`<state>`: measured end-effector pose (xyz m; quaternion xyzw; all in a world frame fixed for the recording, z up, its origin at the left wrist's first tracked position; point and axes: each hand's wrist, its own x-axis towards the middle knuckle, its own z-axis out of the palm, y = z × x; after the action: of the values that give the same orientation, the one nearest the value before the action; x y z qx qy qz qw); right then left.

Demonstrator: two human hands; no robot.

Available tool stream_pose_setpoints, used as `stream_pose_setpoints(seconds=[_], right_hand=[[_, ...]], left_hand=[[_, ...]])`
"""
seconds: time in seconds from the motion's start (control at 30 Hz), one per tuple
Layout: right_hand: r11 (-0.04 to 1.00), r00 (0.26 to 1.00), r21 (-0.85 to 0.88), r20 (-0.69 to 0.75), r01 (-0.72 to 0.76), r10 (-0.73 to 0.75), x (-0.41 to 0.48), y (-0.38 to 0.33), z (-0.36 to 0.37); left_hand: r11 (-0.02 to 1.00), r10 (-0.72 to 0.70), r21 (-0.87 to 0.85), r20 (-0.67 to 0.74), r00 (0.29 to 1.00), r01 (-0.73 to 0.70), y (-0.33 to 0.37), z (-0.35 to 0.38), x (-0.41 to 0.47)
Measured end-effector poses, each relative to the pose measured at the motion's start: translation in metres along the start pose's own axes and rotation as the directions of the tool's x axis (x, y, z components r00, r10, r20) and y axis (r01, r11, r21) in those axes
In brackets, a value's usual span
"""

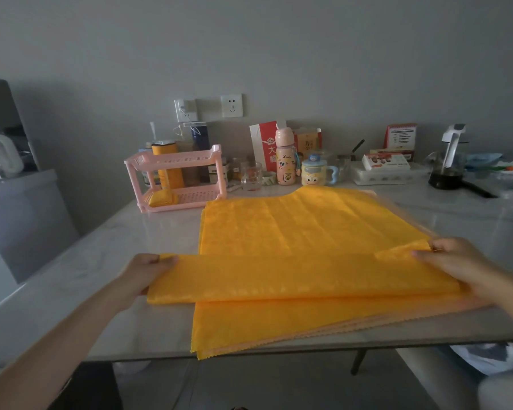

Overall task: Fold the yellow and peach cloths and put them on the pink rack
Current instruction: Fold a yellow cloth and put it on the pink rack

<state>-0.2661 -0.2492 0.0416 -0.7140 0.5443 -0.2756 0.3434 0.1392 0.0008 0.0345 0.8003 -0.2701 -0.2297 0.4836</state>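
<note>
Near edge: a stack of cloths lies flat on the counter (101,261), overhanging its near lip slightly. Peach cloths (382,322) show as thin scalloped edges under the yellow layers, along the near and right sides.

Top yellow cloth (302,279): its near strip is turned over away from the person, forming a flap across the stack. More yellow shows under the flap, probably a second yellow cloth.

Left hand (148,272): grip closed, pinching the flap's left corner, which juts out past the stack's left side. Right hand (456,261): grip closed, pinching the flap's right corner, fingers on top.

Step in hand, as judged: first fold of the top yellow cloth. To do it well:
- carry both corners forward evenly to meet the far corners;
- pull the left corner inward so the sides line up;
- keep only one layer pinched, so the cloths beneath are not dragged;
- smooth the crease before the next fold.

Farther, left: the pink rack (175,161) stands on the counter, well apart from the hands. A folded yellow cloth (162,199) sits on its lower shelf. The top shelf looks free.

Along the wall: pink bottle (285,161), cartoon mug (314,173), boxes and jars.
</note>
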Motion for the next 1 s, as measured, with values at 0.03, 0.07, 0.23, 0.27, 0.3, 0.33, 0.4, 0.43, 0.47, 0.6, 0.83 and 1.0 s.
stream_pose_setpoints(seconds=[0.03,0.07,0.23,0.27,0.3,0.33,0.4,0.43,0.47,0.6,0.83,1.0], right_hand=[[0.996,0.999,-0.088,-0.046,0.006,-0.011,0.006,0.004,0.006],[0.983,0.996,-0.180,-0.074,0.027,-0.041,0.010,0.007,0.012],[0.886,0.958,-0.449,-0.185,0.115,-0.218,0.012,0.020,0.028],[0.864,0.947,-0.490,-0.208,0.116,-0.245,0.013,0.022,0.029],[0.849,0.940,-0.519,-0.229,0.102,-0.253,0.013,0.023,0.031],[0.834,0.934,-0.546,-0.250,0.081,-0.254,0.013,0.024,0.032],[0.805,0.926,-0.593,-0.293,0.021,-0.240,0.012,0.024,0.035],[0.793,0.919,-0.609,-0.315,-0.004,-0.238,0.011,0.023,0.036],[0.778,0.910,-0.628,-0.338,-0.027,-0.241,0.008,0.021,0.036],[0.618,0.891,-0.786,-0.284,-0.005,-0.354,-0.004,-0.005,0.044],[0.666,0.775,-0.396,0.323,0.632,-0.543,-0.054,-0.089,0.139],[0.612,0.766,-0.492,0.552,0.619,-0.330,-0.054,-0.082,0.162]], left_hand=[[0.998,0.014,0.057,-0.064,0.998,-0.011,-0.003,0.006,0.007],[0.992,0.035,0.128,-0.116,0.993,-0.020,-0.007,0.011,0.013],[0.869,0.177,0.495,-0.301,0.937,-0.005,-0.015,0.028,0.019],[0.832,0.206,0.554,-0.325,0.923,0.010,-0.015,0.030,0.016],[0.799,0.234,0.601,-0.344,0.909,0.021,-0.015,0.032,0.014],[0.776,0.258,0.631,-0.358,0.897,0.028,-0.015,0.033,0.013],[0.731,0.310,0.682,-0.360,0.880,0.022,-0.014,0.034,0.012],[0.708,0.334,0.706,-0.353,0.874,0.015,-0.012,0.034,0.011],[0.688,0.352,0.725,-0.343,0.871,0.007,-0.010,0.034,0.011],[0.605,0.494,0.781,-0.214,0.842,-0.157,0.004,0.036,0.011],[0.407,0.525,0.637,0.425,0.738,-0.655,0.024,0.110,-0.030],[0.436,0.316,0.678,0.500,0.806,-0.592,0.012,0.117,-0.019]])
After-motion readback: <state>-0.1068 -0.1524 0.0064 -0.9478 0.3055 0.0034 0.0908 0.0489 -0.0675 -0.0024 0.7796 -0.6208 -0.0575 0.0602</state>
